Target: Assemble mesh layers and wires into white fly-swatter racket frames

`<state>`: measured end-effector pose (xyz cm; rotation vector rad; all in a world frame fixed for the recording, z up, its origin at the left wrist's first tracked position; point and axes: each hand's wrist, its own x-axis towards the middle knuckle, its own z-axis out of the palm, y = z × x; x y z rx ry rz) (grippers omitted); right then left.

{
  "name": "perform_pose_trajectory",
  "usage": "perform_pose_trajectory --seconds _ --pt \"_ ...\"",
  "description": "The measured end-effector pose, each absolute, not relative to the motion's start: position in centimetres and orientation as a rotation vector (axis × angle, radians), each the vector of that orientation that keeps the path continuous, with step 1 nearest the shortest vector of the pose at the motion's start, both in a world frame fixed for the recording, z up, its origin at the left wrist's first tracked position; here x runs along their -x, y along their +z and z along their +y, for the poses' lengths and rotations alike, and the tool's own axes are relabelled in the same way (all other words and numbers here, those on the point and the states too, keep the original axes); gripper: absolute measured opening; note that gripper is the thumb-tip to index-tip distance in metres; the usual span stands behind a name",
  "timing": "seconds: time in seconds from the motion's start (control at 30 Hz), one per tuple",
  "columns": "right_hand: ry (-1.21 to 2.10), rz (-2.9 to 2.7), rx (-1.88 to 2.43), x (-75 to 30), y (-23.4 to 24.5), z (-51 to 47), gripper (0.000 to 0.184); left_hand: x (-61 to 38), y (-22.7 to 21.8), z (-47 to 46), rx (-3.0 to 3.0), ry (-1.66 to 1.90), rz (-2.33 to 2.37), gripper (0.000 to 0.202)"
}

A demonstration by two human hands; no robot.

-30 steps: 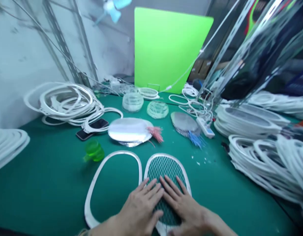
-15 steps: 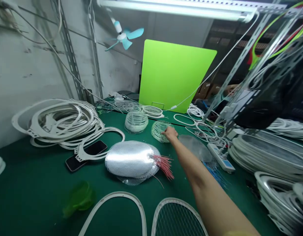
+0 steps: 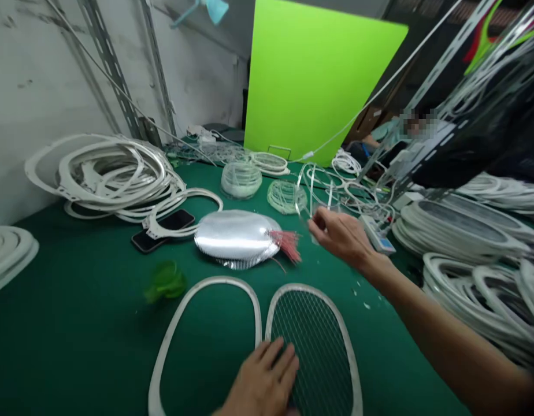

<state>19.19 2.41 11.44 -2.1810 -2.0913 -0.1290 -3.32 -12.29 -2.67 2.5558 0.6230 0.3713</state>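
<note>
My right hand [image 3: 342,237] is closed in a pinch, with a blurred oval of thin pale wires [image 3: 312,188] rising from its fingertips. Just behind lies a pile of pale green wire grids [image 3: 281,198]. My left hand [image 3: 262,378] rests with fingers stretched over the inner edge of a white oval frame [image 3: 345,341] filled with slanting wires. Beside it on the left is a second white oval frame [image 3: 165,346], open in the middle. Farther back are stacked silver mesh sheets [image 3: 234,234] with a bundle of red strips [image 3: 288,244] at their right end.
White frames [image 3: 106,173] are heaped at the left, near two phones [image 3: 148,240]. A crumpled green item [image 3: 165,280] lies left of centre. More frames [image 3: 458,231] and a power strip [image 3: 382,238] stand at the right. A green board [image 3: 323,81] rises behind; another person [image 3: 386,133] sits beyond.
My right hand has come back from the pale green wire pile, now holding a wire oval. My left hand has entered over the wired frame. The view has tilted down.
</note>
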Motion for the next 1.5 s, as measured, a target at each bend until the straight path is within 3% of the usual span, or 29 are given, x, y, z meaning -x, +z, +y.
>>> perform_pose_trajectory --seconds 0.07,0.13,0.3,0.5,0.87,1.5 --pt "-0.13 -2.285 1.961 -18.7 10.6 -5.7 0.019 3.3 -1.6 -12.2 -2.502 0.341 0.679 0.05" --pt "-0.099 -2.426 1.689 -18.2 9.1 -13.2 0.021 3.7 0.1 -11.9 -2.384 0.351 0.762 0.037" --pt "-0.075 -2.495 1.675 -16.4 4.7 -22.8 0.018 4.6 3.8 -9.1 -1.929 0.574 1.23 0.035" --pt "-0.104 -2.467 1.706 -14.4 1.9 -22.3 0.019 -0.7 3.4 -4.7 -2.321 0.411 1.29 0.027" --pt "-0.08 -2.425 1.698 -13.9 1.1 -21.3 0.018 -4.4 0.4 -2.2 -2.42 0.345 1.314 0.013" --pt "-0.076 -2.359 1.728 -13.8 0.5 -21.3 0.019 -5.4 -0.8 -2.6 -2.536 0.345 1.237 0.022"
